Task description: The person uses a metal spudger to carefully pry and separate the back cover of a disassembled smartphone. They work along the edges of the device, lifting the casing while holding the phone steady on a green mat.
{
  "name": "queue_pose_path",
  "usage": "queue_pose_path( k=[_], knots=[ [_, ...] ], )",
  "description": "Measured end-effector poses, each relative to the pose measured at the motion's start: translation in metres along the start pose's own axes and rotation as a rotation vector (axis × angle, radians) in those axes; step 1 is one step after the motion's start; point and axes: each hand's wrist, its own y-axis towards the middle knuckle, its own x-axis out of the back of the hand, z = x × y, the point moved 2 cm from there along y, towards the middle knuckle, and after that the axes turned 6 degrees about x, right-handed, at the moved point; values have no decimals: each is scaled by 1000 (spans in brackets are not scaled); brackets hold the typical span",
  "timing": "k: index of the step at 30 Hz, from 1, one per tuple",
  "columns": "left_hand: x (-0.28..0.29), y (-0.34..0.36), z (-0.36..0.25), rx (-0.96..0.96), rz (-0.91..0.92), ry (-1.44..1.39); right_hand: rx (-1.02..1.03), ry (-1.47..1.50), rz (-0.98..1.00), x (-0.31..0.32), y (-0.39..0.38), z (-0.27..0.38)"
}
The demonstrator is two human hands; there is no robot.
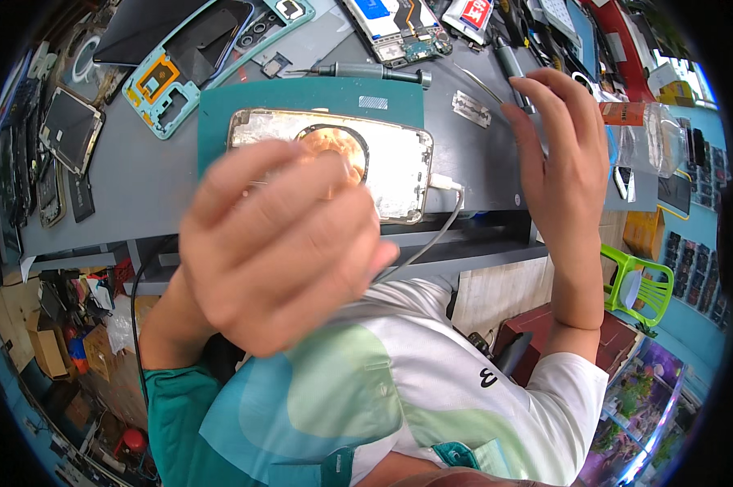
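A phone-shaped part with a pale, worn inner face (pixel 399 154) lies on the green mat (pixel 212 101), and a round copper-coloured patch (pixel 355 146) shows in its middle. A white cable plug (pixel 443 182) meets its right end. My left hand (pixel 285 243) is raised over the phone's lower left, fingers bent and smeared by motion; anything in it is hidden. My right hand (pixel 565 134) reaches over the bench at the right with thumb and fingers apart. Its thumb tip is by the end of a thin metal tool, seemingly tweezers (pixel 482 84). A razor blade (pixel 471 109) lies left of that hand.
Beyond the mat lie a screwdriver-like tool (pixel 366 73), a light-blue phone frame (pixel 170 122) and an opened phone with its circuit board (pixel 415 50). Several phone screens and parts crowd the left. A clear plastic bottle (pixel 655 138) lies at the right edge; below stands a green stool (pixel 646 284).
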Motion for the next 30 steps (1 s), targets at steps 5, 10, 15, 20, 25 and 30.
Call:
queue_pose_path(
  k=[5,10,15,20,25,30],
  knots=[
    [-19,-8,-13,-100,-91,-90,136,187,0,-7,26,10],
    [-20,-14,-10,-115,-81,-149,207,366,30,-30,61,32],
    [-20,-13,-6,-115,-88,-159,278,391,97,-53,91,45],
    [-12,-4,-11,-81,22,-178,311,466,2,-59,103,49],
    [-10,2,-13,-71,51,-185,447,625,-18,-32,73,58],
    [-11,4,-14,-72,62,-200,398,577,-62,-42,40,60]
  ],
)
